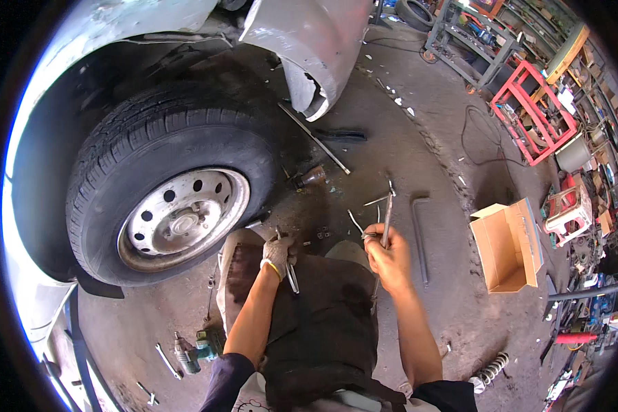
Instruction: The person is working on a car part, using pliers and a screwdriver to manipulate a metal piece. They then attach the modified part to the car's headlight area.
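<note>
My left hand (278,253), in a pale work glove with a yellow band at the wrist, is closed around a shiny metal hand tool (293,280) whose exact kind I cannot make out. It is above my dark apron (319,316), beside the wheel (178,206). My bare right hand (389,261) grips a long slim metal bar (388,218) that runs above and below the fist. A thin bent metal piece (355,221) sticks out near its thumb; whether the hand holds it is unclear. The wheel has a black tyre and a worn white steel rim.
A grey car fender (309,41) overhangs ahead. On the floor lie a straight rod (316,139), an L-shaped bar (419,240), a cordless impact wrench (196,351), a spanner (168,362) and a coil spring (493,369). An open cardboard box (491,250) and red frame (542,130) stand right.
</note>
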Available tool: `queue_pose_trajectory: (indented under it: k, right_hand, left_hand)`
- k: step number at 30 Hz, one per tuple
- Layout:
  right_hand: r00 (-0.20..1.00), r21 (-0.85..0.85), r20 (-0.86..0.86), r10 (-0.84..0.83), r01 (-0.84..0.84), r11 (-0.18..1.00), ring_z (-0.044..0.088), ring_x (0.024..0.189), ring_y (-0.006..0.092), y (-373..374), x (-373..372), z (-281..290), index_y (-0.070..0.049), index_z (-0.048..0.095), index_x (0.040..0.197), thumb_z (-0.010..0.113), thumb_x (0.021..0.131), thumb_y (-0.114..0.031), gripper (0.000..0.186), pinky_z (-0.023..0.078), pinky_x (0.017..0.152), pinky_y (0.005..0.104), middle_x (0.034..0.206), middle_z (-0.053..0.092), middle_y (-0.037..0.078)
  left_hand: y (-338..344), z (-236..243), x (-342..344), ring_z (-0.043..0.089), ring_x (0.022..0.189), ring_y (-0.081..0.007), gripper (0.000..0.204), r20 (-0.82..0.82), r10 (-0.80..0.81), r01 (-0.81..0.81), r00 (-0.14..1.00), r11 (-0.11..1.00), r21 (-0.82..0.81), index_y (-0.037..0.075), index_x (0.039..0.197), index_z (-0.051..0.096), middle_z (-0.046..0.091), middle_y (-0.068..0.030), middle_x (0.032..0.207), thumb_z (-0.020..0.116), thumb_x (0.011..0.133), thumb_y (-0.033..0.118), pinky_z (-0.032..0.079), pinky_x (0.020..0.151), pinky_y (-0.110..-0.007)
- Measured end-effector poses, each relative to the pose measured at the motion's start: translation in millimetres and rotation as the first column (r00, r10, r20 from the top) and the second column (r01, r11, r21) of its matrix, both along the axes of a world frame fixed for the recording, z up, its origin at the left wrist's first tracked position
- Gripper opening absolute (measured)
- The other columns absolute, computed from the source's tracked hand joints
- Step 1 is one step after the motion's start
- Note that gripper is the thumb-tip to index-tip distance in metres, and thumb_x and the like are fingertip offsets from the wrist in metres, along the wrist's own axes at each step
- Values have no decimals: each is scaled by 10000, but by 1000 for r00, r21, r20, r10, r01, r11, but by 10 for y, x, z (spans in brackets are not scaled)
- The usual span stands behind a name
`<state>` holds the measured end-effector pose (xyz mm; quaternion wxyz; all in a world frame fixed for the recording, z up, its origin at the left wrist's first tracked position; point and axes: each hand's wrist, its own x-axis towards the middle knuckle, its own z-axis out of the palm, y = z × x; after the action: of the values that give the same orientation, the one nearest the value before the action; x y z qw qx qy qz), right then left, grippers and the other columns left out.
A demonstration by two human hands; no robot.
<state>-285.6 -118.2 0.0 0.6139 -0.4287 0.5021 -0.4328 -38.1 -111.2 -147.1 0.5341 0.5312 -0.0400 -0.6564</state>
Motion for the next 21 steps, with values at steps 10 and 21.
queue_pose_trajectory:
  k: [10,21]
  right_hand:
    - [960,-190,-241,141,-189,963,668,836,111,323,326,-652,15,651,1044,738,918,-148,223,550,722,294,901,695,69]
    - [948,12,-210,239,-241,970,618,847,68,256,-188,-934,-33,711,1090,789,892,-265,314,502,759,246,933,687,-6]
  left_hand:
    - [459,845,-508,431,489,-72,239,-353,-397,307,847,908,-284,125,999,572,569,-5,768,643,992,354,297,421,-208]
    - [375,472,-450,420,500,-84,134,-521,-367,234,771,924,-304,128,875,522,499,7,694,644,928,115,310,444,-245]
